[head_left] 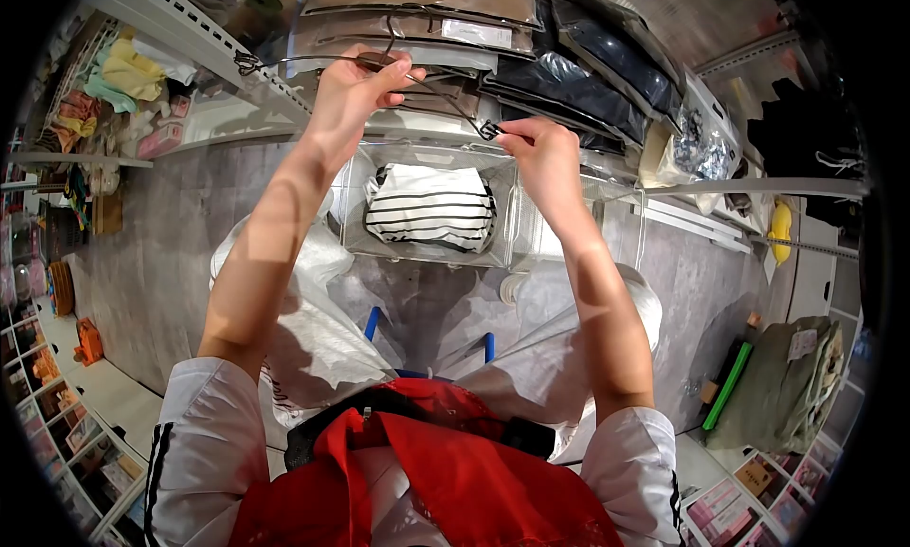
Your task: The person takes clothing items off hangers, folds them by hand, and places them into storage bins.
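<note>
My left hand (pixel 349 97) is closed around the middle of a thin dark clip hanger (pixel 453 103), just below its hook. The hanger slants down to the right, with a clip (pixel 246 63) at its far left end. My right hand (pixel 548 158) pinches the black clip (pixel 490 130) at the right end between thumb and fingers. No garment hangs from either clip. Below the hands, a folded white garment with black stripes (pixel 431 206) lies in a wire basket (pixel 349 191).
Plastic-wrapped brown packs (pixel 408 26) and black packs (pixel 573 92) fill the shelf ahead. A second wire basket (pixel 607 201) stands beside the first. Metal rails (pixel 739 189) flank both sides. Blue legs (pixel 372 323) of a seat show between my knees. An olive bag (pixel 782 386) sits at right.
</note>
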The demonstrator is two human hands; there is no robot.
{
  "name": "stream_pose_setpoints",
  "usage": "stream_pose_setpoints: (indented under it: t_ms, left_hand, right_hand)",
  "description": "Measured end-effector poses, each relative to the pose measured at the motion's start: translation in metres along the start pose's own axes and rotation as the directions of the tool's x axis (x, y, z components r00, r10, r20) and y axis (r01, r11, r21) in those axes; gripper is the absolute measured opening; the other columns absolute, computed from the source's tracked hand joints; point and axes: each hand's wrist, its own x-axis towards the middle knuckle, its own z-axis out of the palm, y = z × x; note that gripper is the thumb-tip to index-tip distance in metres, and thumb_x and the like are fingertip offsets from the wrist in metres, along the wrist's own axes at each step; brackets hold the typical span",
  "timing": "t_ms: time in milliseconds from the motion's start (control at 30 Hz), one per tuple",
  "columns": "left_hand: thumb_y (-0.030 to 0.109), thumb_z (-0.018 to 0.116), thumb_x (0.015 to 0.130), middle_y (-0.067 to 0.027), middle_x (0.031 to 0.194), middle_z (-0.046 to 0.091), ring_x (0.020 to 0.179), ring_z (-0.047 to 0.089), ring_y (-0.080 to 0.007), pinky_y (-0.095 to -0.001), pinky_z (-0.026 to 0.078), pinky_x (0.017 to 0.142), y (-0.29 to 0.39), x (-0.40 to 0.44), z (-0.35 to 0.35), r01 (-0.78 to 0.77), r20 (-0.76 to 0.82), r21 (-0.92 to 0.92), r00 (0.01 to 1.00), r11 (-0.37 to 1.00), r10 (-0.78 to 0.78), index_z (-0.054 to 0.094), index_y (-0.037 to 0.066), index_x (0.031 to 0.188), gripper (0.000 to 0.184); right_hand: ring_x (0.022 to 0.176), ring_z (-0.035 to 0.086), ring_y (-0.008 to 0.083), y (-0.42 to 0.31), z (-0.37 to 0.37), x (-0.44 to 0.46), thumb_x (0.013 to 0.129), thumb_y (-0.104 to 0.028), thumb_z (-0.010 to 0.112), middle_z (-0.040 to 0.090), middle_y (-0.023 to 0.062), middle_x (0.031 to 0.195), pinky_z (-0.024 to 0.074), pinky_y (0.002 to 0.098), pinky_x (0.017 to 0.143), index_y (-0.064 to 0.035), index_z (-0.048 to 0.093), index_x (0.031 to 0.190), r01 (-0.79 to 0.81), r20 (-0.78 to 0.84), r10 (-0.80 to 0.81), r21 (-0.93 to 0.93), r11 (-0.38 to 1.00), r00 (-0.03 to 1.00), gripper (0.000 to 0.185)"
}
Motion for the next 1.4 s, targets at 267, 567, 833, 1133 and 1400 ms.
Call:
stream_pose_setpoints:
  t_ms: [267,567,833,1133,1400]
  left_hand:
    - [0.02,0.063,0.082,-0.0092,0.09,0.064,0.085,0.056,-0.0092,-0.0204,0.041,0.064,-0.002,-0.004,0.005,0.015,0.023,0.055,1.0,0.998,-0.016,0.053,0.004,0.096,0.023]
    - [0.011,0.051,0.085,-0.0042,0.088,0.052,0.067,0.048,-0.0083,-0.0205,0.041,0.062,-0.007,0.003,-0.009,0.337,0.286,-0.534,0.935,0.776,-0.21,0.05,0.003,0.089,0.009]
    - [0.019,0.039,0.092,-0.0056,0.089,0.052,0.047,0.036,-0.0035,-0.0196,0.032,0.046,-0.012,-0.02,0.017,0.63,0.833,0.033,0.412,0.776,-0.369,0.041,0.006,0.114,0.026]
    - [0.034,0.028,0.096,-0.0074,0.111,0.056,0.093,0.055,-0.0129,-0.0251,0.042,0.077,-0.001,0.003,-0.025,-0.012,0.693,0.269,0.696,0.963,-0.185,0.045,0.003,0.12,0.042]
    - [0.04,0.033,0.094,-0.0091,0.113,0.056,0.099,0.056,-0.0165,-0.0302,0.044,0.083,0.015,0.002,-0.049,-0.006,0.283,0.123,0.959,0.992,-0.029,0.046,0.003,0.118,0.046]
  right_hand:
    - [0.069,0.061,0.0242,0.004,0.003,0.0,0.071,-0.008,0.065,0.063,0.0147,0.078,0.047,0.0311,0.064,0.0018,0.066,0.082,0.125,0.108,-0.115,-0.097,0.987,0.987,0.014]
    - [0.087,0.054,0.0167,0.007,-0.018,0.023,0.083,-0.014,0.058,0.054,0.0088,0.102,0.0451,0.0276,0.077,-0.0015,0.056,0.11,-0.143,0.155,0.089,0.388,0.911,0.984,0.03]
    - [0.125,0.031,0.0283,-0.013,-0.013,0.009,0.069,-0.017,0.068,0.043,0.0075,0.125,0.0185,0.0502,0.104,-0.0121,0.046,0.119,0.505,0.166,-0.486,-0.444,0.74,0.858,0.055]
    - [0.059,0.057,0.0222,-0.004,-0.079,0.001,0.069,-0.018,0.067,0.061,0.0052,0.063,0.0393,0.0343,0.055,-0.0094,0.063,0.073,0.368,-0.087,-0.499,-0.57,0.735,0.862,0.01]
    - [0.055,0.056,0.0324,-0.088,-0.192,0.05,0.082,-0.016,0.058,0.058,0.0132,0.061,0.0419,0.037,0.048,-0.0061,0.064,0.077,0.092,-0.627,-0.484,-0.55,0.83,0.611,0.013]
